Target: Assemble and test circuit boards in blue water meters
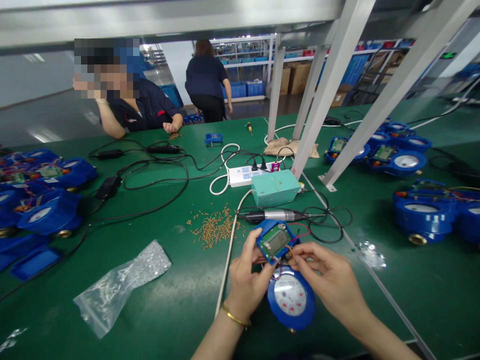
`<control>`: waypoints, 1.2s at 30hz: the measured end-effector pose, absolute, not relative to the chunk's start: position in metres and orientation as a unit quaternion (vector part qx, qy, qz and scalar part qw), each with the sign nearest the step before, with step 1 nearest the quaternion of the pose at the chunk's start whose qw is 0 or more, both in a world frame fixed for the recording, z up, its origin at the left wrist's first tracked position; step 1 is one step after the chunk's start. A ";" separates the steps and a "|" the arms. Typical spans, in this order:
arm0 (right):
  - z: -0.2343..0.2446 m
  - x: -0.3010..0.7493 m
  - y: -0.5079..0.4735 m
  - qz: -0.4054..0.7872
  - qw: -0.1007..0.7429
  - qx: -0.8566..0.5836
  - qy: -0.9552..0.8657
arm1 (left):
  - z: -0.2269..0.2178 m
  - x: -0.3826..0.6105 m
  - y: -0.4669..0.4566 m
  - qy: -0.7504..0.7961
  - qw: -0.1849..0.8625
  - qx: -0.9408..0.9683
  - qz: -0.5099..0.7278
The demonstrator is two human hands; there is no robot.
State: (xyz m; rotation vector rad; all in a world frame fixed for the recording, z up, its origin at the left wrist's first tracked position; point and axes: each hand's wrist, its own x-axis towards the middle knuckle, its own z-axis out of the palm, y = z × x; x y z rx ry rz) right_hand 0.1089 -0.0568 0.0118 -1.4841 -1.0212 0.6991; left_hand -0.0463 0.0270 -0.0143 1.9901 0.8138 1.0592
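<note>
A blue water meter with a round white dial lies on the green mat near the front edge. Its blue electronics module, with a green circuit board, tilts up at the far side, joined by thin wires. My left hand grips the module's left edge with thumb and fingers closed on it. On the right, my right hand pinches at the wires and the module's right corner. A silver and black electric screwdriver lies just beyond the module.
A pile of small brass screws and a clear plastic bag lie left. A teal power box, a white power strip and black cables sit behind. Blue meters crowd both sides. Metal frame legs rise ahead. One person leans opposite, another stands behind.
</note>
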 end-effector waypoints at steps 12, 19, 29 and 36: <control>0.015 0.111 -0.054 0.387 0.554 -0.615 -0.405 | -0.014 -0.047 0.026 0.301 0.306 0.802 0.415; 0.024 0.113 -0.058 0.428 0.521 -0.631 -0.384 | -0.012 -0.045 0.021 0.275 0.133 0.860 0.409; 0.021 0.107 -0.061 0.331 0.495 -0.688 -0.415 | -0.005 -0.040 0.024 0.260 0.073 0.875 0.403; 0.018 0.103 -0.062 0.341 0.548 -0.666 -0.373 | -0.009 -0.037 0.023 0.279 0.083 0.859 0.422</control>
